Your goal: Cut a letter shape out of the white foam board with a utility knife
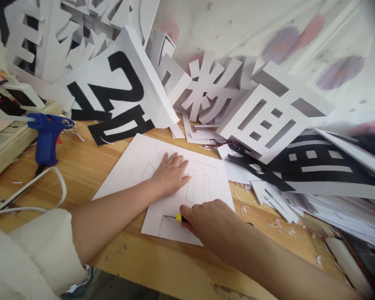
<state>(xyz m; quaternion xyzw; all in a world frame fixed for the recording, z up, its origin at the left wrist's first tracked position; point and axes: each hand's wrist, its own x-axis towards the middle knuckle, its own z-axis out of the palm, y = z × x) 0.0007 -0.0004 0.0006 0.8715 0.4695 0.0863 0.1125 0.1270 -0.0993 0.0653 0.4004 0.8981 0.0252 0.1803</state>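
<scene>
A white foam-like board (121, 171) with thin pencil outlines lies on the wooden table. My left hand (171, 175) rests flat on it, fingers spread, over the drawn shapes. Closer to me, my right hand (214, 223) is wrapped round a craft knife (179, 217) with a yellow and black tip end. Its thin blade points left along a drawn line near the board's front edge. Most of the handle is hidden inside my fist, and its dark end shows beyond my wrist.
A blue glue gun (46, 139) stands at the left beside a looping white cable (64, 185). White cut-out characters (265, 121) lean along the back, with a black-printed panel (121, 83) among them. Offcuts (273, 200) and thin scraps litter the right side of the wooden table (137, 258).
</scene>
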